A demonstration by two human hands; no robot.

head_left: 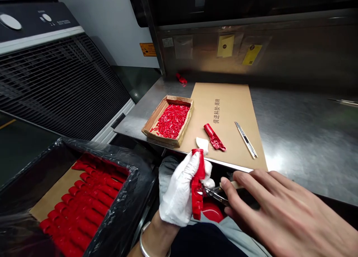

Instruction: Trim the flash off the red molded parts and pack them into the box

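I have the bare right hand (260, 204) gripping a plier-like tool (217, 193) at the red part (197, 188) clasped in the gloved left hand (179, 193), by the steel tabletop's (302, 137) near edge, which runs on rightward past the cardboard sheet (232, 104) (a knife (246, 140) lies on it).

A brushed-metal bench (302, 137) spans the right half of the frame, pale light glinting off its top, and is backed by a metal panel (201, 68) below a dark, glossy surface (251, 5) along the upper right. At upper left, a black slatted grille (56, 85) slants before a pale grey panel (112, 25) bearing an orange label (148, 49); dark green floor (13, 145) shows at the left edge, crossed by a yellow line (8, 124).
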